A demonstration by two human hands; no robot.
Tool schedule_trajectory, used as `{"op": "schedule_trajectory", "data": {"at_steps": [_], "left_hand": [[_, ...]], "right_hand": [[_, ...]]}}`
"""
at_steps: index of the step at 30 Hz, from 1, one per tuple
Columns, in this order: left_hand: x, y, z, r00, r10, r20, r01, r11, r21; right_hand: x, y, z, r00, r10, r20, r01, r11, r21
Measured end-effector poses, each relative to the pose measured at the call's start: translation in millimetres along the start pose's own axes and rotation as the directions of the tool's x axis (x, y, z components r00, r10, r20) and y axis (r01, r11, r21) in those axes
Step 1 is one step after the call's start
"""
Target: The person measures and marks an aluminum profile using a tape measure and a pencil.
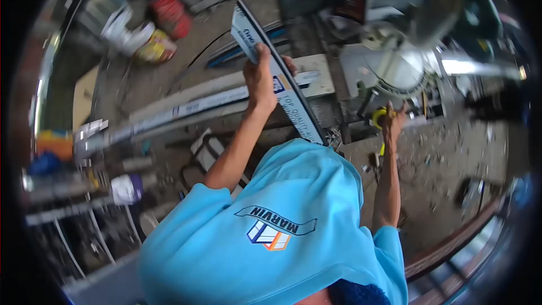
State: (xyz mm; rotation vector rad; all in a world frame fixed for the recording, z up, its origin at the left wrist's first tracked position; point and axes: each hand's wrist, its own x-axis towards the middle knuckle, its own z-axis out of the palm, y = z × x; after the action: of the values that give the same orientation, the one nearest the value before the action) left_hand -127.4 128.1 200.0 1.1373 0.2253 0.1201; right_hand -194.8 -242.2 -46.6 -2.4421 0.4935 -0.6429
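My left hand [262,82] grips a length of aluminium profile [293,107], with the thumb on its printed face and fingertips around the far edge. The profile has a white and light-blue film with lettering and a dark edge. It slants from the upper middle down to the front of my blue shirt. At the right, my right hand [395,117] is closed around a yellow, rounded object [379,117], with a finger stretched forward. Motion blur hides what kind of object this is. Just beyond this hand stands the round base of a mitre saw [401,73].
Another long film-wrapped profile [209,101] lies on a wooden board [319,76] to the left. A red container [170,16] and plastic bags [127,34] sit at the upper left. Debris litters the floor [435,164] at right. A white and purple cap-like item [126,188] is at lower left.
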Motion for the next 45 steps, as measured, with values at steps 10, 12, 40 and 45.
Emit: {"op": "schedule_trajectory", "data": {"at_steps": [10,12,40,45], "left_hand": [[-137.5,-91.6,-20.8,0.839,-0.143,-0.525,-0.110,0.900,-0.421],[-150.6,-80.9,-36.1,0.907,-0.172,-0.383,-0.107,0.788,-0.606],[-283.3,-93.7,-371.2,0.517,0.226,-0.826,0.630,0.553,0.546],[-308.4,-207.8,-376.6,0.390,-0.016,-0.921,0.909,0.169,0.382]], "right_hand": [[-74.6,-196.8,-104.8,0.400,-0.494,0.772,0.098,0.861,0.500],[-89.7,-211.7,-100.9,0.219,-0.453,0.864,0.181,0.889,0.420],[-155.4,-309.5,52.5,0.190,-0.534,0.824,0.382,0.813,0.439],[-87.8,-363.5,89.4,0.383,-0.713,0.587,0.752,0.610,0.250]]}}
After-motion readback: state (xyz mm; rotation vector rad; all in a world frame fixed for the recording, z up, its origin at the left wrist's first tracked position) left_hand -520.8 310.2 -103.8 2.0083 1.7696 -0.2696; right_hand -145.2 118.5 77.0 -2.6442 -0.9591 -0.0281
